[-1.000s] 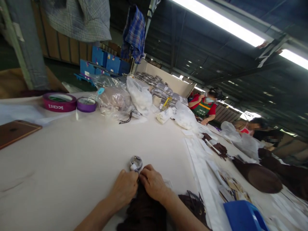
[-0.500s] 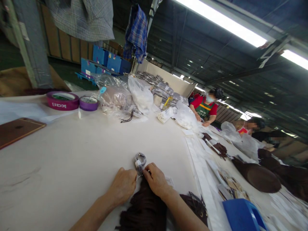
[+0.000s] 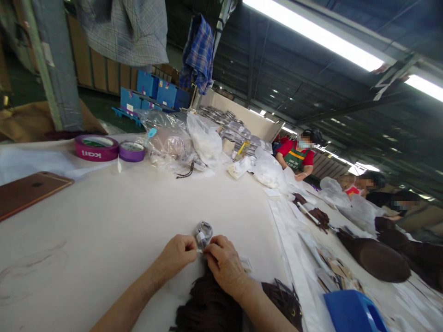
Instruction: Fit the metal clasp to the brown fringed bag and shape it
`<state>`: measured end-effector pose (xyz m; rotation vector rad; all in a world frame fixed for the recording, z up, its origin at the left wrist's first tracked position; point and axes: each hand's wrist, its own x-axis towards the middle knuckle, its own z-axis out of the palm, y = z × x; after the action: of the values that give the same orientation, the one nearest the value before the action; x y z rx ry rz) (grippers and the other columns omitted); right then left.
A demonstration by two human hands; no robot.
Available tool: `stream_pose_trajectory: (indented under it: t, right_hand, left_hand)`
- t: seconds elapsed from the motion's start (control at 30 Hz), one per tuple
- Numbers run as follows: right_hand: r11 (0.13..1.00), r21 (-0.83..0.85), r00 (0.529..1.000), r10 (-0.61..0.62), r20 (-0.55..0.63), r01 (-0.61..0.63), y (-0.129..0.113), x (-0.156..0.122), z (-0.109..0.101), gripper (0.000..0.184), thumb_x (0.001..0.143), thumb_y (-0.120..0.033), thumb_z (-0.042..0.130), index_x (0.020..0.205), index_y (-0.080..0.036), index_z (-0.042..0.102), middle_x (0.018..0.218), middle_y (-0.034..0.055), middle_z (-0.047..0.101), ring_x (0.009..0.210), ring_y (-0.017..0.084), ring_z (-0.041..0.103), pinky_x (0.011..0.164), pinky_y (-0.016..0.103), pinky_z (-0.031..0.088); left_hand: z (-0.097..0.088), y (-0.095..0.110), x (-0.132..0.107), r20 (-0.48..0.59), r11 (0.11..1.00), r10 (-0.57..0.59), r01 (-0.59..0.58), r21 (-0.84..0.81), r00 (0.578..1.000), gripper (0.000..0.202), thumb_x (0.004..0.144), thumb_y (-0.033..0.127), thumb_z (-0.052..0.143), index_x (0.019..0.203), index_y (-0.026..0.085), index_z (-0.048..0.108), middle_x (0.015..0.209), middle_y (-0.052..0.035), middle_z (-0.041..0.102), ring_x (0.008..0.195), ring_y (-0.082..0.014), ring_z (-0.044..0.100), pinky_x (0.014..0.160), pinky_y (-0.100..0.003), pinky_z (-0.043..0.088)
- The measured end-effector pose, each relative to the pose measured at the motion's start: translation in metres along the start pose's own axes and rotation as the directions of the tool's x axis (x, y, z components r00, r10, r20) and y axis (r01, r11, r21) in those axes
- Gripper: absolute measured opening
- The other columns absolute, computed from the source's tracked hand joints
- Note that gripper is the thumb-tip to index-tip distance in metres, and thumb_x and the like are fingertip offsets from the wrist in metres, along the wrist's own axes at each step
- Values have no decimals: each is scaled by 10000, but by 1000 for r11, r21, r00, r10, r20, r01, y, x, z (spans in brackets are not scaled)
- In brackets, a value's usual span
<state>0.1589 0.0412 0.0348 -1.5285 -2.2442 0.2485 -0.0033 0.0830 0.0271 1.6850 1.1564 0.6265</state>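
Dark roof (image 3: 294,55) overhead, two tubes (image 3: 313,33) lit, slanting in view. Grey pillar (image 3: 62,69) at left, brown panels (image 3: 112,77) behind. Dark green floor (image 3: 105,102). Pale partition (image 3: 259,123) beyond the white desk (image 3: 121,221).

Table (image 3: 138,221): phone (image 3: 34,192) at the left edge, tape roll (image 3: 94,153) and second roll (image 3: 133,155) side by side near the far left corner, plastic bag (image 3: 169,144) right of them along the far edge. Wrapped piece (image 3: 200,238) sits just beyond left hand (image 3: 177,252) and right hand (image 3: 224,263), strip (image 3: 199,251) between the hands, bundle (image 3: 211,305) toward the near edge. Container (image 3: 349,311) is well right of the bundle, co-worker (image 3: 296,157) behind, far right.
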Motion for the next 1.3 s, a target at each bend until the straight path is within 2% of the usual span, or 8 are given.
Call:
stream_pose_trajectory:
  t: [0.17, 0.33, 0.57, 0.73, 0.8, 0.97, 1.2, 1.3]
  right_hand:
    - [992, 113, 998, 60, 12, -61, 0, 2, 0, 164, 789, -94, 504, 852, -179, 629, 923, 64, 575, 887, 170, 523, 805, 311, 433]
    - [985, 164, 998, 41, 37, -47, 1, 2, -1, 275, 790, -113, 498, 1020, -215, 608, 989, 58, 567, 920, 165, 533, 828, 309, 435]
    - [982, 173, 997, 68, 43, -74, 2, 3, 1, 218, 789, -107, 499, 927, -197, 641, 936, 54, 578, 875, 160, 546, 788, 296, 442]
    - [961, 258, 995, 102, 12, -102, 5, 4, 2, 161, 781, -108, 519, 858, -183, 639, 878, 47, 577, 820, 150, 560, 746, 276, 448]
    - [952, 280, 992, 126, 2, -122, 6, 5, 4, 138, 769, -107, 541, 826, -189, 636, 858, 36, 574, 808, 144, 562, 740, 266, 448]
    - [947, 292, 990, 141, 0, -135, 7, 6, 5, 153, 742, -75, 549, 794, -187, 640, 841, 33, 573, 799, 143, 562, 739, 263, 448]
    - [947, 287, 988, 152, -8, -143, 4, 6, 4, 203, 695, -31, 537, 741, -193, 650, 808, 21, 580, 776, 138, 567, 712, 245, 457]
    - [947, 273, 983, 181, -21, -168, 1, 4, 5, 229, 664, -18, 568, 747, -203, 674, 818, 19, 605, 790, 144, 582, 715, 240, 460]
  left_hand:
    - [-2, -2, -1, -10, 995, 6, -7, -97, 1000, 135, 498, 314, 390, 494, 184, 425, 480, 55, 351, 520, -105, 322, 508, -245, 244]
    - [-3, 0, -1, 1, 989, 9, -9, -149, 1000, 155, 492, 335, 401, 491, 182, 429, 475, 59, 343, 516, -103, 308, 508, -251, 236]
    - [-2, -1, 0, 0, 986, 13, -13, -165, 1000, 150, 488, 331, 415, 486, 181, 430, 462, 59, 347, 509, -101, 310, 506, -252, 225]
    - [-2, -5, 2, -16, 988, 22, -24, -154, 1000, 129, 520, 300, 428, 501, 173, 443, 479, 57, 366, 514, -97, 319, 506, -244, 246]
    - [0, -7, 2, -24, 988, 29, -32, -148, 999, 115, 514, 273, 458, 557, 167, 475, 494, 61, 389, 512, -98, 342, 503, -239, 264]
    - [6, -7, 1, -37, 985, 60, -65, -159, 998, 383, 545, 261, 530, 913, 158, 534, 683, 51, 501, 522, -88, 387, 513, -228, 320]
    - [15, 1, 0, -22, 986, 79, -81, -148, 997, 204, 606, 295, 462, 729, 168, 563, 582, 37, 526, 561, -128, 462, 554, -244, 353]
    - [18, -5, 1, -39, 985, 106, -110, -131, 994, 163, 622, 316, 436, 622, 184, 531, 611, 6, 582, 638, -167, 533, 622, -265, 385]
